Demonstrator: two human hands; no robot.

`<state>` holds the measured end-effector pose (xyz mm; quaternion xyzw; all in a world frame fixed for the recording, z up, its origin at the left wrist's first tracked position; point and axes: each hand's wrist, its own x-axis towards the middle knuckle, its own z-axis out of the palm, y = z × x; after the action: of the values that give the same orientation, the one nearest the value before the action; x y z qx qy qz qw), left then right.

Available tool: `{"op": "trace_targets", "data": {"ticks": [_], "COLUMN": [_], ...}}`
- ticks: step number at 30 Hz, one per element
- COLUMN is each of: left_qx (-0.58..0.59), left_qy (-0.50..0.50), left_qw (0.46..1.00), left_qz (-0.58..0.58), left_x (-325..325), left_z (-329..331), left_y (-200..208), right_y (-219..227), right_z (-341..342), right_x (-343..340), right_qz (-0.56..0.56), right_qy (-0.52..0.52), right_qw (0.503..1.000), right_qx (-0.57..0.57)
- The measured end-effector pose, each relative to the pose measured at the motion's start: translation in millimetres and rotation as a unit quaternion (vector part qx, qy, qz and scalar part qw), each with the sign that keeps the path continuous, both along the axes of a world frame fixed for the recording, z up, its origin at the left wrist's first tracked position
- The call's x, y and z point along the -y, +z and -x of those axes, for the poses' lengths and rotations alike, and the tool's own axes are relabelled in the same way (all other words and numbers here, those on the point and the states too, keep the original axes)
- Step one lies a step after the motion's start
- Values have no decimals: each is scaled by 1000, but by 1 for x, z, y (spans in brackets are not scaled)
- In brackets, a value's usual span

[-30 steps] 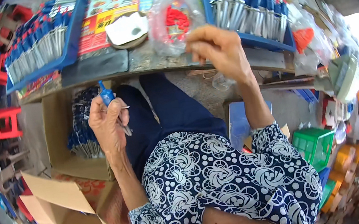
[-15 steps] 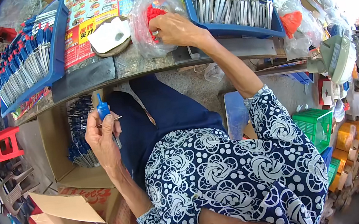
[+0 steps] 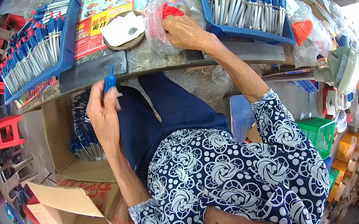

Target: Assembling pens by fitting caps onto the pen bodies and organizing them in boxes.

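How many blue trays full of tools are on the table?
2. One blue tray sits at the table's left end, past the left hand. The other blue tray is at the right, beside the right hand in the plastic bag. More may be hidden out of view.

One head-worn fisheye view looks steeply down, close over the workbench (image 3: 94, 71) and lap.

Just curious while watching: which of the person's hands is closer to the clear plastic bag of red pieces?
Right. The right hand is inside the clear plastic bag on the table; the left hand is apart, below the table edge, holding a blue-handled tool.
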<state>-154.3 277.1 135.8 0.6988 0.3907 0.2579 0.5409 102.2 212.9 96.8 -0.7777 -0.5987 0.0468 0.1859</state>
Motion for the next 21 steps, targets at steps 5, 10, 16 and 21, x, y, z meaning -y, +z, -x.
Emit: {"op": "trace_targets", "data": {"ticks": [5,10,16,21], "left_qx": [-144,-288,-277,-312], "left_qy": [-58,-171,-241,-254], "left_qw": [864,739,628,598], "left_qz": [-479,-584,-686,-693], "left_x": [-46,-83,-92,-93], "left_z": [-50,-91,-120,-129], "left_y": [2,6,-5,-2], "right_y": [-9,-4,-6,-14], "right_z": [-7,-6,-11,-15], "right_x": [2,1,3,3], "right_qz": [-63,-82,-58,-81], "right_qy": [28,42,26,39], "right_qw": [997,990,988,988], "right_qx": [-19,-107,-144,-126]}}
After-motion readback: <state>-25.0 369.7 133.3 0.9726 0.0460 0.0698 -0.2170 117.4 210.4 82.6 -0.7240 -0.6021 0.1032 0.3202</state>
